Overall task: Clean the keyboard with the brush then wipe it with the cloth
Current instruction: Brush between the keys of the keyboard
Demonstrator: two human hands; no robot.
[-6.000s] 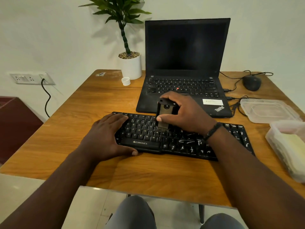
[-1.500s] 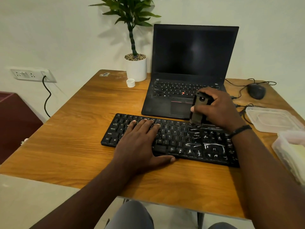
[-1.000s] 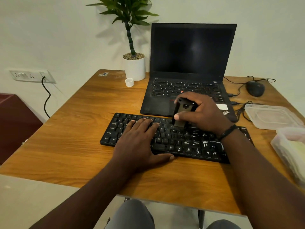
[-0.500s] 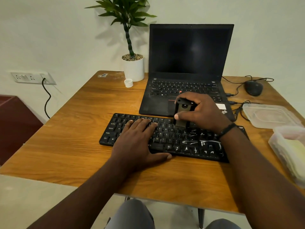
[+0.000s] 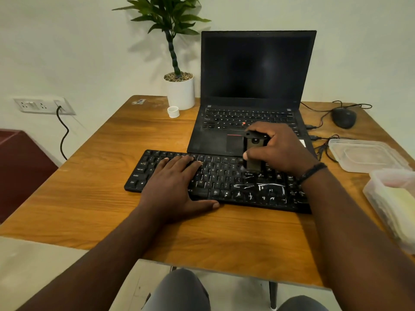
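Right now I am holding the small black block-shaped plastic brush upright in my right hand, thumb on its near face and fingers curled over its top, with its bristle end resting on the keys near the Enter key. The flat black plastic keyboard is lying across the middle of the wooden table, its far edge just beside the open black laptop at twelve o'clock. My left hand is lying flat on the keyboard's left half, fingers straight and thumb at the near edge, pinning it down.

I am judging the brush to be light, stiff and rather smooth, so gripping it low on the body, close to the bristles, should give me better control. The keyboard looks light and likely to skid on the smooth wood, so I am bracing it by its frame and not lifting it. White streaks are showing on the keys at its right end, so brushing looks unfinished. At three o'clock a clear plastic tub is holding something pale yellow, possibly the cloth; I cannot tell.
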